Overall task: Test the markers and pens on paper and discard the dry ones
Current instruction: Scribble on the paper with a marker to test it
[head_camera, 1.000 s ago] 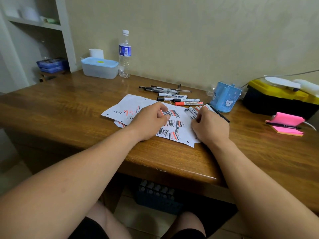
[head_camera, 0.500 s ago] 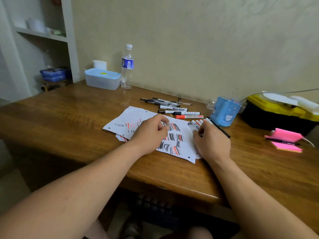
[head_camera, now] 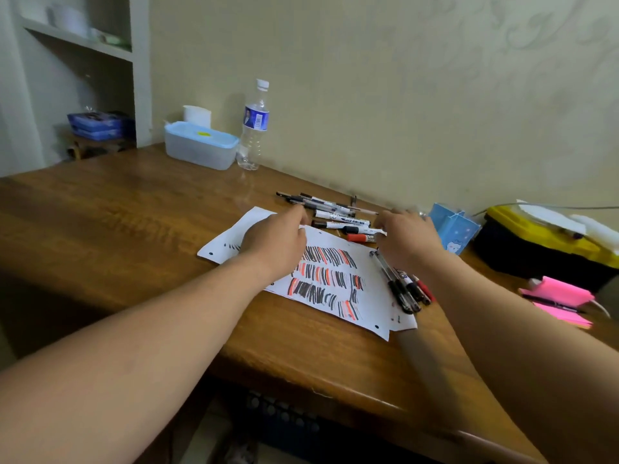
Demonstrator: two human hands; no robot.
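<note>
Markers and pens [head_camera: 341, 224] lie in a loose row toward the worktop's [head_camera: 134, 229] far edge, just beyond the scribbled paper [head_camera: 254, 219], where the left hand [head_camera: 278, 244] and right hand [head_camera: 407, 242] hover with fingers curled, their grip lost in blur, so best pick one, uncap it, and stroke a bare patch.

1 water bottle [head_camera: 256, 125] | 1 blue-lidded box [head_camera: 201, 147] | 1 yellow-lidded case [head_camera: 542, 252] | pink notes [head_camera: 564, 293]

1. Right hand [head_camera: 407, 239]: motion-blurred; hold on white-barrelled markers [head_camera: 335, 225] at 12 o'clock indeterminate.
2. Left hand [head_camera: 273, 244] hides the 10 o'clock part of white scribbled paper sheet [head_camera: 335, 279].
3. Yellow-lidded black plastic box [head_camera: 522, 252]: cropped at 3 o'clock edge.
</note>
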